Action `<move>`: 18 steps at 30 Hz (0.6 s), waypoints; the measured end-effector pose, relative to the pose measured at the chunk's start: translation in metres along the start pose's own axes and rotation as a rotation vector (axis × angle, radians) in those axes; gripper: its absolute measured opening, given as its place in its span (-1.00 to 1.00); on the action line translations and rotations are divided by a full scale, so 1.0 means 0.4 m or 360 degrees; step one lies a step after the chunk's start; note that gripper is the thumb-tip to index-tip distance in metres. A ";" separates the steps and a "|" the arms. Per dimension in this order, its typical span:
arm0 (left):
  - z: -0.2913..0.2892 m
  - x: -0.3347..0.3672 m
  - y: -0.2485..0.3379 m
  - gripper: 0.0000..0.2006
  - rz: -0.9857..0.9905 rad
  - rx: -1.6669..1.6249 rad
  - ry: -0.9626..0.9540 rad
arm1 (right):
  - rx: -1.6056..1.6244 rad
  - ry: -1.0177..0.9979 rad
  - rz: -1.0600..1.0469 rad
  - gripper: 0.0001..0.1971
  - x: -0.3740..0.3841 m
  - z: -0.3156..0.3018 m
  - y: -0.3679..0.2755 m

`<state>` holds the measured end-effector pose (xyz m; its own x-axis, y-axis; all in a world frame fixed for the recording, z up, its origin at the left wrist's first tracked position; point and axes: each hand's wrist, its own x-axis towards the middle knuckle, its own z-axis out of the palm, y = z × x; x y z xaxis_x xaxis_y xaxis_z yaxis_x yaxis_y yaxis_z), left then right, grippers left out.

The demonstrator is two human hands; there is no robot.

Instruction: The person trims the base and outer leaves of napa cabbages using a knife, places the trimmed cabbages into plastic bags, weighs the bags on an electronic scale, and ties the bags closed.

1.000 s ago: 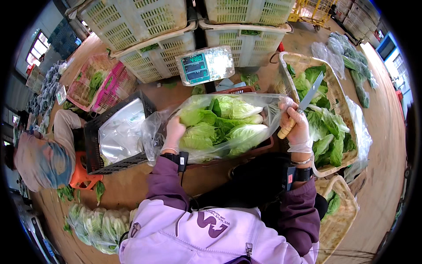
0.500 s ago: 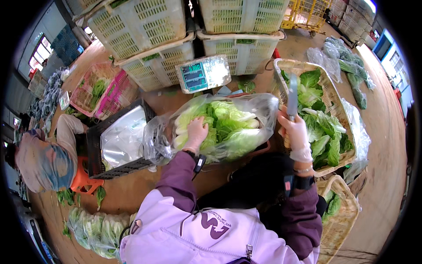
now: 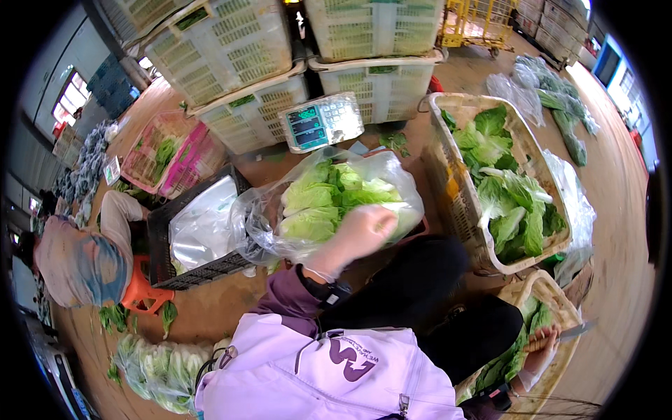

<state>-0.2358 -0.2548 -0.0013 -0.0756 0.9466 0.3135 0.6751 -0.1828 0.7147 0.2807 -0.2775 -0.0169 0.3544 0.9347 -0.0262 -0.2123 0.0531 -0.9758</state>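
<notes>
My gloved left hand [image 3: 365,229] is over the near right side of a clear plastic bag [image 3: 409,183], its fingers smeared by motion. Inside the bag lie several leafy green heads of lettuce or cabbage [image 3: 311,203], pale at the stem ends. Low on the right, my right hand [image 3: 537,358] grips a knife [image 3: 577,330], blade pointing right. That hand is above a tan plastic crate [image 3: 556,290] holding green leaves [image 3: 533,318]. Behind the bag, a digital scale [image 3: 322,122] faces me with its display lit.
A cream crate [image 3: 455,175] of leafy heads stands right of the bag. To the left are a black crate [image 3: 203,281] of plastic bags and a pink crate [image 3: 175,175]. Stacked white crates [image 3: 238,52] rise behind. A person [image 3: 80,259] sits on an orange stool [image 3: 143,290].
My right hand has carried the knife from beside the bag down to the lower right crate. My left hand has moved right across the greens and toward me.
</notes>
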 end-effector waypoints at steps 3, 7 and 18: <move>0.134 0.057 0.162 -0.88 0.0541 -0.0328 -0.0352 | -0.0224 0.0514 0.0234 -0.72 -0.064 -0.199 0.032; 0.274 0.109 0.330 -0.87 0.0894 -0.0441 -0.0687 | -0.0533 0.0962 0.0433 -0.83 -0.186 -0.311 0.071; 0.569 0.258 0.572 -0.83 0.0478 -0.0656 -0.1338 | -0.0488 0.1230 0.0462 -0.84 -0.143 -0.455 0.219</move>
<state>0.0781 -0.1385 0.0522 0.7117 0.6973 0.0849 0.2601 -0.3739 0.8902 0.4077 -0.3903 -0.1404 0.8651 0.3916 -0.3133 -0.1748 -0.3502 -0.9202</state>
